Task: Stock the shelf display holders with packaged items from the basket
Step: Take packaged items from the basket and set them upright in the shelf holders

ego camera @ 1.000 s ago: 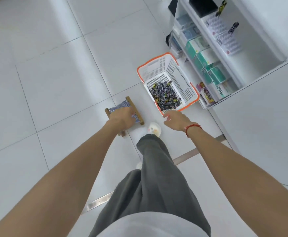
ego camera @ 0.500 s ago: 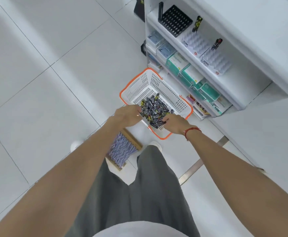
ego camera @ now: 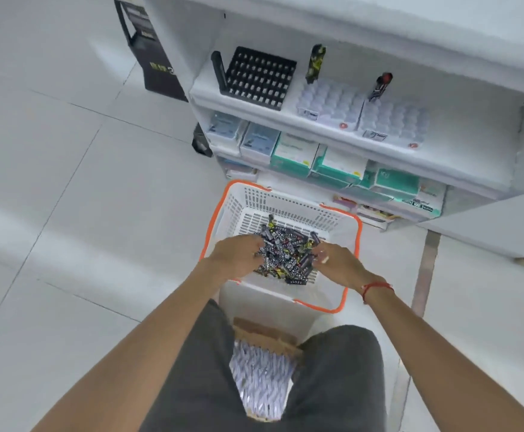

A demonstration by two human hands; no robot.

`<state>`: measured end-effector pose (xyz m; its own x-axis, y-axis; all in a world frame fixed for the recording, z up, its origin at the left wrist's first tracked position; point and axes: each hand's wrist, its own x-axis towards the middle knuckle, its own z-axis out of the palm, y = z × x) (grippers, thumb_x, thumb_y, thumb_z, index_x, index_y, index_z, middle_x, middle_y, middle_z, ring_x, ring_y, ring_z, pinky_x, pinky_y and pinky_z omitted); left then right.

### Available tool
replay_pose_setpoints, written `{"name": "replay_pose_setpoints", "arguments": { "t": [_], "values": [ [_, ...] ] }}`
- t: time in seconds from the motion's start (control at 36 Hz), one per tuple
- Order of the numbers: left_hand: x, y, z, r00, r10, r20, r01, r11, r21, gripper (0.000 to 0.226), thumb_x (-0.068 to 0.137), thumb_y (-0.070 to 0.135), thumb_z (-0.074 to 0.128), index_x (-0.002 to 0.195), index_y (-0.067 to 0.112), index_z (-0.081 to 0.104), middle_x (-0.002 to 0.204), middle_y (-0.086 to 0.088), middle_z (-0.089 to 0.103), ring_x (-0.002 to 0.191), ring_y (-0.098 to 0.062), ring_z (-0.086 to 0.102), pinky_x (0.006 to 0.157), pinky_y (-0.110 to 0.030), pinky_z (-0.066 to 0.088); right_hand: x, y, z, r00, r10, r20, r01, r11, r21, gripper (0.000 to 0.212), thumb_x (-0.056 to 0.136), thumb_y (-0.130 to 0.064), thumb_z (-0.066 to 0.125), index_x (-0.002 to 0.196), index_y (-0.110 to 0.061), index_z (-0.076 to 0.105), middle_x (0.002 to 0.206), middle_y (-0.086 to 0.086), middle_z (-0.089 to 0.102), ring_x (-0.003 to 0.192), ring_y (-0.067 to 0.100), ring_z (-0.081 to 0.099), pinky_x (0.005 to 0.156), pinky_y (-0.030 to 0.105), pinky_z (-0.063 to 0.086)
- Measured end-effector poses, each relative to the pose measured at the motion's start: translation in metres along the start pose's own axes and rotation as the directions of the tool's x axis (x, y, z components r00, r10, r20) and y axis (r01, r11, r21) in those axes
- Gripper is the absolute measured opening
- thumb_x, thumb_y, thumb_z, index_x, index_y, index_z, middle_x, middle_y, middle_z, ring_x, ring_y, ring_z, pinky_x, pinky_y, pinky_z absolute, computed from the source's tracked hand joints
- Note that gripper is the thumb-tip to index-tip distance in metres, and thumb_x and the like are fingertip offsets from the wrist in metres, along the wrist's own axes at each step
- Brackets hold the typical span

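Note:
A white basket with an orange rim (ego camera: 281,202) sits on the floor in front of the shelf. It holds a heap of small dark packaged items (ego camera: 288,252). My left hand (ego camera: 235,255) digs into the heap's left side, fingers curled into the items. My right hand (ego camera: 340,265) curls its fingers against the heap's right edge. On the top shelf stand a black grid holder (ego camera: 259,77) and two white holders (ego camera: 332,102) (ego camera: 394,121). One packaged item (ego camera: 315,62) stands upright behind the first white holder, and another (ego camera: 380,85) behind the second.
A wooden stool with a woven seat (ego camera: 263,375) is between my legs. Boxes (ego camera: 295,154) fill the lower shelves. A black sign stand (ego camera: 151,48) is left of the shelf unit. A white counter (ego camera: 488,226) juts out on the right, above a metal floor strip (ego camera: 422,275).
My left hand left the stool and both hands moved from the basket's near edge into the heap. The view has closed in on the basket and shelf.

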<state>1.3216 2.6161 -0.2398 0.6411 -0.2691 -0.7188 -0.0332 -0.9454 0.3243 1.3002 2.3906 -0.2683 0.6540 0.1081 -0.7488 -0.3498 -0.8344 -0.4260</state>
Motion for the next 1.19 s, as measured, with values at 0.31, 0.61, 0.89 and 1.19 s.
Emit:
{"name": "replay_pose_setpoints", "arguments": {
  "t": [0.31,0.61,0.89,1.19],
  "values": [
    [0.166,-0.091,0.104,0.986,0.161,-0.047,-0.159,0.986,0.043,0.033,0.098,0.032,0.045,0.129,0.024,0.052,0.133,0.009,0.056,0.121,-0.012,0.053,0.095,-0.028,0.041,0.167,0.064,0.116,0.995,-0.067,-0.072,0.074,0.992,0.102,0.032,0.095,-0.022,0.051,0.128,-0.022,0.053,0.111,-0.007,0.06,0.093,0.012,0.058,0.084,0.027,0.047],
    [0.28,-0.106,0.211,0.935,0.191,-0.3,-0.236,0.964,-0.121,0.031,0.096,0.023,0.05,0.127,0.024,0.054,0.131,0.009,0.057,0.107,-0.012,0.06,0.088,-0.028,0.049,0.255,0.152,0.179,0.988,-0.032,-0.151,0.033,0.999,0.002,0.027,0.095,-0.024,0.05,0.121,-0.026,0.055,0.112,-0.006,0.061,0.081,0.012,0.062,0.071,0.026,0.05],
    [0.258,-0.105,0.227,0.869,0.095,-0.485,-0.221,0.953,-0.209,0.029,0.096,0.019,0.052,0.123,0.026,0.057,0.125,0.014,0.059,0.096,-0.002,0.058,0.061,-0.01,0.042,0.233,0.156,0.192,0.962,-0.019,-0.272,0.052,0.992,0.113,0.035,0.096,-0.014,0.046,0.131,-0.019,0.046,0.089,-0.007,0.055,0.064,0.004,0.05,0.055,0.016,0.038],
    [0.264,-0.127,0.253,0.942,0.026,-0.335,-0.033,0.999,-0.016,0.042,0.096,0.022,0.048,0.137,0.026,0.044,0.14,0.008,0.049,0.11,-0.011,0.059,0.089,-0.026,0.048,0.257,0.157,0.207,0.979,0.055,-0.194,-0.065,0.997,-0.046,0.04,0.094,-0.016,0.048,0.134,-0.012,0.044,0.127,0.006,0.054,0.098,0.017,0.056,0.081,0.027,0.044]
  ]
}}
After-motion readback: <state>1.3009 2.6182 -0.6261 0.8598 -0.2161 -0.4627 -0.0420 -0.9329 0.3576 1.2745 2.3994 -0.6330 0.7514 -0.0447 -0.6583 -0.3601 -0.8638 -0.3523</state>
